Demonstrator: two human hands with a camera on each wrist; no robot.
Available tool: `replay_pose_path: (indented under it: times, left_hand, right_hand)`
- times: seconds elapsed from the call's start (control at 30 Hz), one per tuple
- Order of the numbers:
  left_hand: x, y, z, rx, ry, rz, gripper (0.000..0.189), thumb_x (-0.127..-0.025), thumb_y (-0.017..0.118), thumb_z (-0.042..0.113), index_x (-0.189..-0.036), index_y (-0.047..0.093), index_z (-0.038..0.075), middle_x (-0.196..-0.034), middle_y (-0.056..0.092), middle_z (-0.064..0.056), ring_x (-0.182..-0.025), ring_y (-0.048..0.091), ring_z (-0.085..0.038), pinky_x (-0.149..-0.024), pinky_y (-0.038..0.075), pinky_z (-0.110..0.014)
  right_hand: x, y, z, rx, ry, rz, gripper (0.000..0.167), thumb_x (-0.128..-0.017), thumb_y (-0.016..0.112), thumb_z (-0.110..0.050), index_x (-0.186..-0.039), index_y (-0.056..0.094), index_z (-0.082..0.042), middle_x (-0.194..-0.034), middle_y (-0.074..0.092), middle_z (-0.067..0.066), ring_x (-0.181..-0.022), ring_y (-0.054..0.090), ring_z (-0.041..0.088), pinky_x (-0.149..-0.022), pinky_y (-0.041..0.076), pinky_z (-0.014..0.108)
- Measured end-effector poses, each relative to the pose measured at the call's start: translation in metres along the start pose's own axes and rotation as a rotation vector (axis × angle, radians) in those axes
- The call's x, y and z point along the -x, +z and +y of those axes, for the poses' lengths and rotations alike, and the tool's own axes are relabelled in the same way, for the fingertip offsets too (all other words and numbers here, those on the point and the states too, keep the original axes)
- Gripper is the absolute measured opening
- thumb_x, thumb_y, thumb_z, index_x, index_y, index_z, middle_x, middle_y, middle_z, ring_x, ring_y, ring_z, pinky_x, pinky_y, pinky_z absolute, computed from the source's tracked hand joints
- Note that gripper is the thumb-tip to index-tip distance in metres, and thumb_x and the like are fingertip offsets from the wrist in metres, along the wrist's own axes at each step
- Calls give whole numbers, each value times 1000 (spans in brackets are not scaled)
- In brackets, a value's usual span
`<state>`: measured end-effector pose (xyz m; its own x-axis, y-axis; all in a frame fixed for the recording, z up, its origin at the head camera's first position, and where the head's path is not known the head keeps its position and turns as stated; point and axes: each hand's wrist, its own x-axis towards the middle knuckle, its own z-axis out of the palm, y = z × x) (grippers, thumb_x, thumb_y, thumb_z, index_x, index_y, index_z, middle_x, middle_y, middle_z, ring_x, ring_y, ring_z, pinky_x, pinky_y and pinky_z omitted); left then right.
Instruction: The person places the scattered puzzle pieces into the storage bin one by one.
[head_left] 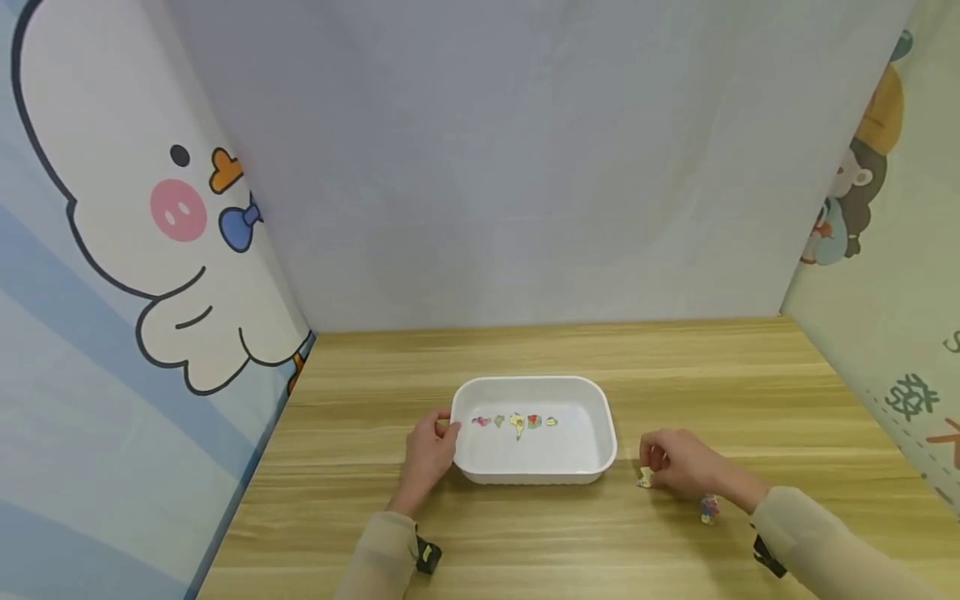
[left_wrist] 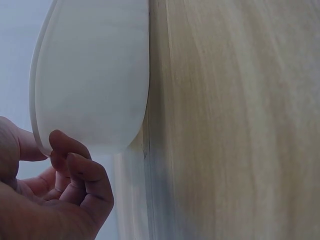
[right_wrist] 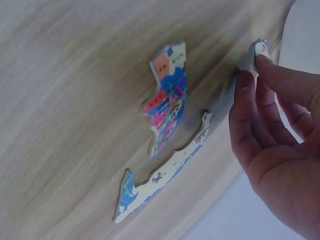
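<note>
My left hand point(head_left: 432, 454) grips the left rim of a white rectangular tray point(head_left: 534, 478), thumb over the edge and bent fingers against the outer wall. Several small printed pieces lie in a row inside the tray, among them a yellow one point(head_left: 517, 422) and a red-and-green one point(head_left: 534, 422). To the right of the tray, my right hand point(head_left: 682, 461) pinches a small cream puzzle piece point(right_wrist: 261, 48) between thumb and fingertips, close over the table. Beside that hand lie a multicoloured puzzle piece point(right_wrist: 170, 102) and a long cream-and-blue puzzle piece point(right_wrist: 165, 175).
The wood-grain table point(head_left: 555, 550) meets a pale grey curtain point(head_left: 525, 167) at the back. Printed cartoon panels stand at both sides, with a white bird point(head_left: 112, 167) on the left one. Each wrist wears a small black device.
</note>
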<state>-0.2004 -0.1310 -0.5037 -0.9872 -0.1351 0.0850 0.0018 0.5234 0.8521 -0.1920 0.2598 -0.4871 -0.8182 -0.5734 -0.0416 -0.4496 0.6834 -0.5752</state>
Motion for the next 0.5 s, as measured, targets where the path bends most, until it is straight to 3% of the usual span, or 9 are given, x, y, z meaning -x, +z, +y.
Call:
replay_pose_path:
  times: [0.27,0.5]
  left_hand:
    - [1,1,1,-4,6,7,22,-90,63,10,-108,63,-3,-66,52,-3,-55,48,-14,-49,42,-29]
    - [1,0,4,-9,-8,6,22,-90,63,10,-108,63,-3,-67,52,-3,-55,48,-15,-49,42,-29]
  right_hand:
    - [-3,-4,1,-73,-2,-38,24,-72,71,7,-83,61,-12,-76,57,-3,-70,53,12,-61,46,28]
    - [-6,-13,-2,-45,-15,-44,19,-75,67,9,-88,67,-6,-81,61,0,-74,56,14,-63,48,29]
